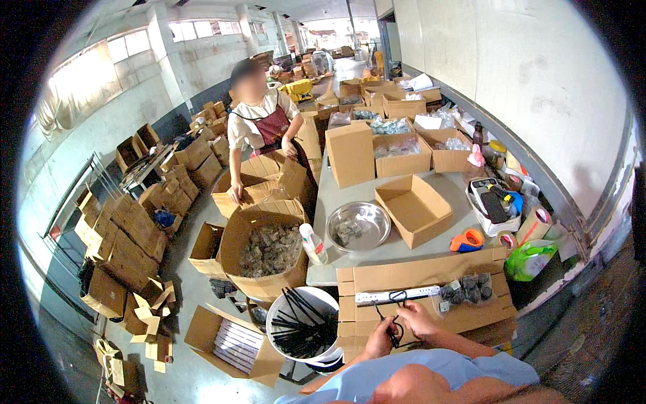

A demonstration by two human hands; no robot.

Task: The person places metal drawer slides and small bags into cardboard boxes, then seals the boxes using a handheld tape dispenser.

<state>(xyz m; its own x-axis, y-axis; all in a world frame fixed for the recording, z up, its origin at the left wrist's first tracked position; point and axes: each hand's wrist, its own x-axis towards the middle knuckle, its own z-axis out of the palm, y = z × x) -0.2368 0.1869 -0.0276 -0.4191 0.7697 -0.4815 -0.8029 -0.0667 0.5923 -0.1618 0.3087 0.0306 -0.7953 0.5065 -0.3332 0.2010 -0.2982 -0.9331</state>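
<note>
My left hand [379, 341] is closed around a few thin black ties [395, 329] just above my lap. My right hand [418, 316] pinches the upper end of a black tie, whose loop lies against a long white strip [377, 296]. The strip rests on a flattened cardboard sheet [417, 275] at the near edge of the table. A clear bag of small dark parts [465, 291] sits on the same sheet, just right of my right hand. Left of my hands stands a white bucket [282, 311] full of long black ties.
On the grey table [323, 202] are a steel bowl [356, 225], an open cardboard box [414, 209], an orange tape dispenser [468, 240] and a white bottle [313, 244]. A big carton of dark parts [269, 252] stands on the floor. A person in an apron [262, 124] works among stacked cartons.
</note>
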